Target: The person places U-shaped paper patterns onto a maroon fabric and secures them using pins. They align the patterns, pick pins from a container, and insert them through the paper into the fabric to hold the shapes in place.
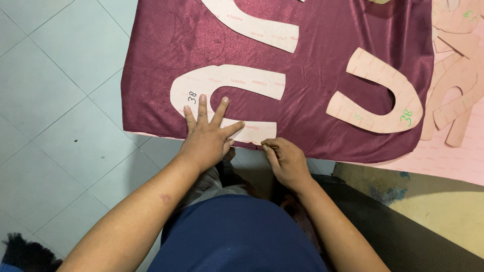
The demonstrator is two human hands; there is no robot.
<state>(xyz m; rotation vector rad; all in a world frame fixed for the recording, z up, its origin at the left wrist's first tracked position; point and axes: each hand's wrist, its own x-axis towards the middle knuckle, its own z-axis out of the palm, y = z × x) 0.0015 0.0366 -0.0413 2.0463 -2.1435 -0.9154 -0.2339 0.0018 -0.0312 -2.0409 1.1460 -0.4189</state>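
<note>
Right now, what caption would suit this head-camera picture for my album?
Left hand pressing a U-shaped paper pattern flat on maroon satin fabric while the right hand pinches at its lower edge.

The left hand (206, 137) covered the pattern's (227, 95) lower arm; the top edge cut another pattern piece (254, 25); whatever the right fingers (269, 147) pinched stayed hidden.
</note>
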